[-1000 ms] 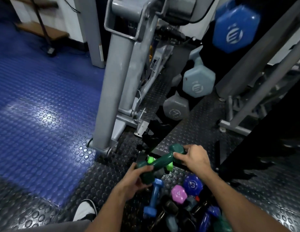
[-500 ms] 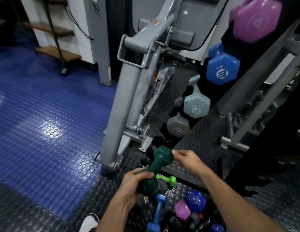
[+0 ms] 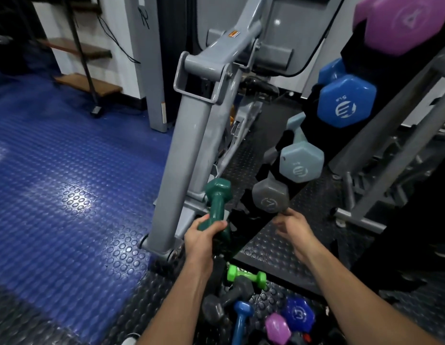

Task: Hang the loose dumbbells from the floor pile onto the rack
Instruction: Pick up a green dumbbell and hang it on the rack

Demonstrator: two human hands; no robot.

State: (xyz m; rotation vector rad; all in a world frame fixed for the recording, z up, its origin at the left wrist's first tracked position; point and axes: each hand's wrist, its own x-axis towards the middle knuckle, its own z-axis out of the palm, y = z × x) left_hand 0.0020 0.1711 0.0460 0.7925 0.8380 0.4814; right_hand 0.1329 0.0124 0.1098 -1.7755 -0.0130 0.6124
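Note:
My left hand (image 3: 204,239) grips a dark green dumbbell (image 3: 217,202) by its lower part and holds it upright in front of the black rack (image 3: 313,135). My right hand (image 3: 292,226) hovers with relaxed fingers just below the grey dumbbell (image 3: 270,196) on the rack's lowest peg, holding nothing. Above it hang a pale blue-grey dumbbell (image 3: 301,159), a blue one (image 3: 345,104) and a purple one (image 3: 400,23). The floor pile lies below my arms: a bright green dumbbell (image 3: 245,275), a dark grey one (image 3: 226,301), a blue one (image 3: 241,319), a pink one (image 3: 277,328) and a violet one (image 3: 299,314).
A grey exercise machine frame (image 3: 189,145) slants up just left of the green dumbbell. More grey machine bars (image 3: 390,155) cross on the right. The floor is blue studded rubber (image 3: 67,170) on the left, black studded mat (image 3: 271,247) under the rack. A wooden shelf (image 3: 89,83) stands far left.
My right hand let go of the green dumbbell and moved right, under the grey one. My left hand alone raised the green dumbbell upright. The view tilted up the rack.

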